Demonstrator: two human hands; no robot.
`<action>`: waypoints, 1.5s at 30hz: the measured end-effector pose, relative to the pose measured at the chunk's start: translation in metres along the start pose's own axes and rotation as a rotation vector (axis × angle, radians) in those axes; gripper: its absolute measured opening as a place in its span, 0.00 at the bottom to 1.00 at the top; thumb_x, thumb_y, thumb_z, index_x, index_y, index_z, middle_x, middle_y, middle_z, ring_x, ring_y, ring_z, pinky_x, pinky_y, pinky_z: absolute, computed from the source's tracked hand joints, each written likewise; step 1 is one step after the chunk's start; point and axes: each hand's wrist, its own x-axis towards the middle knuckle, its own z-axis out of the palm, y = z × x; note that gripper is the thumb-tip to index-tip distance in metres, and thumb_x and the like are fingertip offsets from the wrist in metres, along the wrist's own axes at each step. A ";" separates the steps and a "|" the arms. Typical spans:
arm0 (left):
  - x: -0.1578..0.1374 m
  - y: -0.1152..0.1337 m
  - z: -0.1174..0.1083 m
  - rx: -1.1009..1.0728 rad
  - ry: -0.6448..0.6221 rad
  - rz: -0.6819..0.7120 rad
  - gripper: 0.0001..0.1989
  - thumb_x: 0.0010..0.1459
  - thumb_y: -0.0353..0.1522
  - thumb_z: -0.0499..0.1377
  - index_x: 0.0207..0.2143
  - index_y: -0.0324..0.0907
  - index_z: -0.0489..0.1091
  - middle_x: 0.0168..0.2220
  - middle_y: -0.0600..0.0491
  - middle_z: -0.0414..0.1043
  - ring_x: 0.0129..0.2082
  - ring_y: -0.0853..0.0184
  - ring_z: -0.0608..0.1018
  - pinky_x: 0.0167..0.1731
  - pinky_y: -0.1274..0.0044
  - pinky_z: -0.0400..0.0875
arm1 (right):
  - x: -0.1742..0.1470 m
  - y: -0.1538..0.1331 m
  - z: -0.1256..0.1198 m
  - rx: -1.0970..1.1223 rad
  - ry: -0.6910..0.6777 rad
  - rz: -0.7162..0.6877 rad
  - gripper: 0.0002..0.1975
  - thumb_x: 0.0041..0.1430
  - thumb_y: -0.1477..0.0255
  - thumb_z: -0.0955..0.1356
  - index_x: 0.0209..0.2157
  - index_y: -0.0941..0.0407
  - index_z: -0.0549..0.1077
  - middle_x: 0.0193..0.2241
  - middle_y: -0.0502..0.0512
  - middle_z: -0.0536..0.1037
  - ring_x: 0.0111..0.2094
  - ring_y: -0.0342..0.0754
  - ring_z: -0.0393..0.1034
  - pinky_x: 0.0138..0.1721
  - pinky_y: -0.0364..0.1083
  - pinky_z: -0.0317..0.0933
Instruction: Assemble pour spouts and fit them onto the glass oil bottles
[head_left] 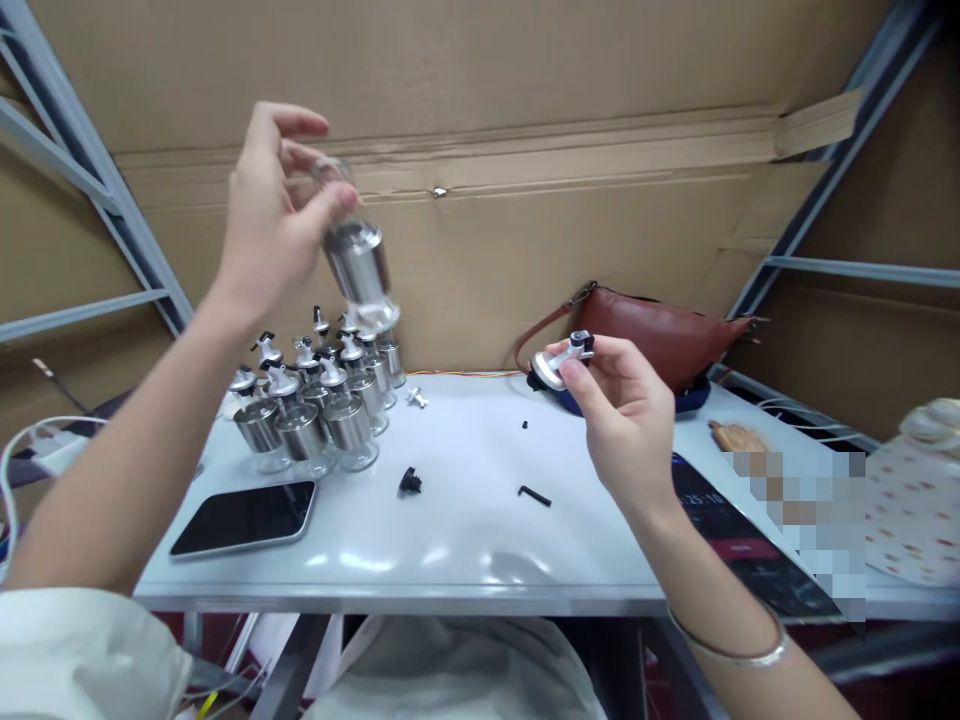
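Observation:
High on the left, my left hand (281, 205) grips the glass neck of a steel-banded glass bottle (360, 265), which is tilted and has no spout on it. My right hand (626, 415) pinches a silver and black pourer spout (559, 365) above the table's right half. Below the bottle stands a group of similar bottles (301, 432) with spouts fitted, several of them. On the white table lie a black stopper-like part (409, 482), a small black L-shaped piece (535, 496), a tiny black bit (525, 425) and a small silver piece (417, 398).
A phone (244, 520) lies at the table's front left. A brown leather bag (660, 335) rests at the back right, near a dark tablet-like screen (750, 540) and a patterned pouch (915, 500). Cardboard (480, 270) walls the back between metal frame bars (90, 165).

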 end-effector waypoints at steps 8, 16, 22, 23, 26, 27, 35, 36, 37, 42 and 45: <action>-0.124 0.064 0.075 -1.024 -0.428 -0.413 0.34 0.52 0.29 0.63 0.58 0.49 0.50 0.38 0.51 0.72 0.34 0.64 0.81 0.33 0.76 0.77 | -0.012 -0.010 0.007 0.050 -0.032 -0.001 0.08 0.56 0.66 0.69 0.36 0.53 0.70 0.35 0.53 0.78 0.37 0.48 0.75 0.39 0.48 0.70; -0.155 0.084 0.094 -1.151 -0.455 -0.378 0.30 0.52 0.27 0.63 0.53 0.51 0.53 0.40 0.53 0.72 0.36 0.67 0.80 0.39 0.75 0.77 | -0.025 -0.001 0.004 0.059 -0.279 0.156 0.12 0.57 0.61 0.68 0.38 0.54 0.71 0.36 0.55 0.77 0.37 0.49 0.73 0.39 0.48 0.68; -0.162 0.080 0.102 -1.047 -0.366 -0.249 0.21 0.52 0.31 0.64 0.46 0.47 0.59 0.44 0.50 0.72 0.39 0.67 0.79 0.40 0.76 0.76 | -0.021 0.001 0.004 0.050 -0.439 0.192 0.14 0.56 0.57 0.67 0.33 0.55 0.72 0.32 0.54 0.74 0.33 0.47 0.70 0.32 0.44 0.66; -0.163 0.079 0.103 -1.052 -0.357 -0.245 0.21 0.52 0.32 0.64 0.46 0.46 0.60 0.45 0.50 0.72 0.39 0.67 0.80 0.40 0.76 0.76 | -0.019 0.001 0.004 0.054 -0.465 0.191 0.15 0.56 0.57 0.67 0.32 0.55 0.72 0.32 0.54 0.74 0.33 0.47 0.69 0.30 0.43 0.65; -0.167 0.077 0.106 -1.110 -0.367 -0.262 0.18 0.53 0.33 0.64 0.43 0.45 0.61 0.45 0.50 0.72 0.38 0.67 0.80 0.41 0.76 0.77 | -0.017 -0.001 0.002 0.073 -0.527 0.200 0.14 0.57 0.58 0.66 0.32 0.55 0.73 0.32 0.54 0.73 0.33 0.46 0.68 0.29 0.42 0.64; -0.167 0.076 0.106 -1.131 -0.376 -0.277 0.17 0.53 0.34 0.64 0.42 0.45 0.61 0.44 0.50 0.73 0.37 0.67 0.81 0.41 0.75 0.77 | -0.016 -0.001 0.001 0.074 -0.543 0.199 0.13 0.58 0.59 0.66 0.33 0.55 0.72 0.32 0.54 0.72 0.33 0.46 0.68 0.30 0.43 0.64; -0.168 0.074 0.113 -1.191 -0.351 -0.323 0.15 0.52 0.39 0.64 0.35 0.42 0.63 0.40 0.51 0.74 0.35 0.68 0.80 0.38 0.77 0.77 | -0.024 0.005 -0.002 -0.033 -0.549 0.081 0.08 0.62 0.66 0.64 0.36 0.55 0.71 0.33 0.53 0.73 0.35 0.46 0.67 0.37 0.45 0.61; -0.168 0.073 0.114 -1.200 -0.343 -0.311 0.14 0.52 0.39 0.64 0.35 0.42 0.63 0.39 0.51 0.74 0.34 0.68 0.80 0.37 0.78 0.77 | -0.025 0.006 -0.003 -0.055 -0.547 0.061 0.08 0.62 0.66 0.64 0.35 0.55 0.71 0.33 0.53 0.73 0.34 0.46 0.67 0.37 0.45 0.61; -0.169 0.072 0.115 -1.204 -0.338 -0.301 0.14 0.52 0.38 0.64 0.34 0.42 0.63 0.39 0.52 0.74 0.34 0.69 0.80 0.36 0.78 0.78 | -0.026 0.006 -0.003 -0.080 -0.546 0.042 0.08 0.62 0.66 0.64 0.35 0.55 0.71 0.32 0.53 0.73 0.34 0.46 0.67 0.36 0.45 0.60; -0.172 0.073 0.117 -1.181 -0.312 -0.234 0.12 0.55 0.39 0.61 0.34 0.42 0.64 0.36 0.54 0.72 0.32 0.71 0.79 0.34 0.79 0.78 | -0.029 0.004 -0.004 -0.171 -0.533 -0.065 0.08 0.64 0.69 0.63 0.31 0.56 0.68 0.28 0.51 0.69 0.31 0.45 0.64 0.34 0.44 0.59; -0.173 0.076 0.115 -1.184 -0.301 -0.180 0.11 0.57 0.38 0.60 0.36 0.42 0.62 0.37 0.54 0.70 0.33 0.72 0.79 0.34 0.80 0.78 | -0.030 0.003 -0.006 -0.212 -0.547 -0.128 0.07 0.64 0.70 0.62 0.32 0.56 0.69 0.28 0.51 0.69 0.31 0.45 0.65 0.35 0.44 0.59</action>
